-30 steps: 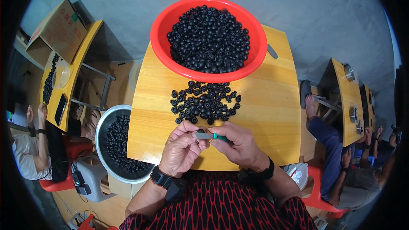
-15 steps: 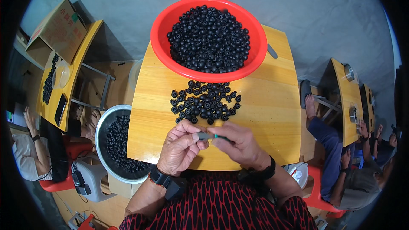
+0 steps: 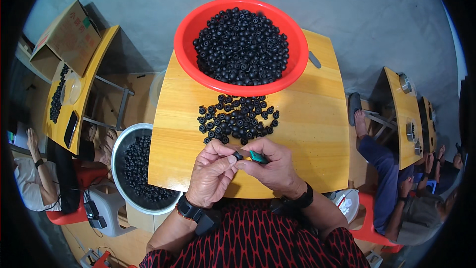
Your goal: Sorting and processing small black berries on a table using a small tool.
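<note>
Black cap (image 3: 238, 155) pinched in left hand (image 3: 212, 174) fingers, right hand (image 3: 274, 167) gripping a teal-handled tool (image 3: 257, 157) (tip against it); loose caps (image 3: 237, 118) at twelve o'clock on tabletop (image 3: 317, 134).

Bare table (image 3: 317, 119) right of loose black parts (image 3: 237, 119): passable. Red basin (image 3: 241, 44) blocks far edge; left strip narrow.
</note>
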Motion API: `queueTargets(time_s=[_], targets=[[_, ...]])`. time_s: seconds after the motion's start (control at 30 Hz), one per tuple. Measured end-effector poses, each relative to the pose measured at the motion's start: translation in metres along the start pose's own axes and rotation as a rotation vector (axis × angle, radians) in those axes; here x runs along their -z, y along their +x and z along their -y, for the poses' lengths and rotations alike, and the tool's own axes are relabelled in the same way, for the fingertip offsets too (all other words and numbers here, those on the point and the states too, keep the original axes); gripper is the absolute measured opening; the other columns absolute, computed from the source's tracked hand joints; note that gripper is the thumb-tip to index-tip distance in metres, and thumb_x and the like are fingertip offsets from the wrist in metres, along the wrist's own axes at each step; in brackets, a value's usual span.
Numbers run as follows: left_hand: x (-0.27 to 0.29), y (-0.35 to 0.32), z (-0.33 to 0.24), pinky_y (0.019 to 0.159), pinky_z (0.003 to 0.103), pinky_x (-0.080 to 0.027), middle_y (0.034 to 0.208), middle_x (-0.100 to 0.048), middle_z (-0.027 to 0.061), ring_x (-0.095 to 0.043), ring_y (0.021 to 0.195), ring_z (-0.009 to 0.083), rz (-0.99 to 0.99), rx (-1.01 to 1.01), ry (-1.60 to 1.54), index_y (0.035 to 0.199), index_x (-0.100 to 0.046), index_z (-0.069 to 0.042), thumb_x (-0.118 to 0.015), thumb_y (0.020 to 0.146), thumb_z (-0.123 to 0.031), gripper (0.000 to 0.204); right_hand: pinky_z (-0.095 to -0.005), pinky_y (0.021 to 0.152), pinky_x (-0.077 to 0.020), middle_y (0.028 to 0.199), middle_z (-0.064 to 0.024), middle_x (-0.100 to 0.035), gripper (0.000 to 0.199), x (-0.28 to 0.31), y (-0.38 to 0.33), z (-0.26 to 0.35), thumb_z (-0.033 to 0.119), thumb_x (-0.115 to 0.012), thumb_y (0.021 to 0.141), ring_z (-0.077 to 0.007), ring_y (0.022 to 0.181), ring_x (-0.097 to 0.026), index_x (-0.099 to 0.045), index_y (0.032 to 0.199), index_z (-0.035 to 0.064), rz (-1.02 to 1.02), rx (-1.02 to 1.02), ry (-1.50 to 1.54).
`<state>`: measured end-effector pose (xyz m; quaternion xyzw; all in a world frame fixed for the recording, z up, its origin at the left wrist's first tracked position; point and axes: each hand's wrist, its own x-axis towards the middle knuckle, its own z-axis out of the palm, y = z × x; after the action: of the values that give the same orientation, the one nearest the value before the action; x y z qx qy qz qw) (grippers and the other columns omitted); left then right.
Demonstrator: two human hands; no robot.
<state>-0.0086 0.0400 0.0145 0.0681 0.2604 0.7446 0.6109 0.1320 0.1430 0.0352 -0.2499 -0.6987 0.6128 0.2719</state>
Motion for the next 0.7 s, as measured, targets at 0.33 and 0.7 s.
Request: queueTargets(time_s=[0.33,0.7], targets=[[0.008,-0.002,-0.004,0.08,0.036,-0.055,0.104,-0.067,0.0118,-0.066,0.091,0.0213,0.068,0.101,-0.062,0.105,-0.058,-0.007,-0.064,0.095,-0.01,0.012,-0.0232,0.066,-0.0482,0.083,-0.0016,-0.064,0.017,0.014,0.013,0.004,0.004,-0.075,0.084,-0.0068,0.076,-0.06,-0.068,0.1,0.0015,0.159,0.108,0.02],[0.007,0.001,-0.001,0.084,0.035,-0.054,0.102,-0.066,0.0143,-0.066,0.088,0.0219,0.013,0.047,-0.072,0.102,-0.06,-0.007,-0.062,0.095,-0.003,0.009,-0.0255,0.07,-0.0478,0.089,-0.0047,-0.063,0.026,0.023,-0.005,-0.004,0.011,-0.067,0.093,-0.0099,0.08,-0.059,-0.063,0.117,-0.0005,0.018,-0.057,0.003]])
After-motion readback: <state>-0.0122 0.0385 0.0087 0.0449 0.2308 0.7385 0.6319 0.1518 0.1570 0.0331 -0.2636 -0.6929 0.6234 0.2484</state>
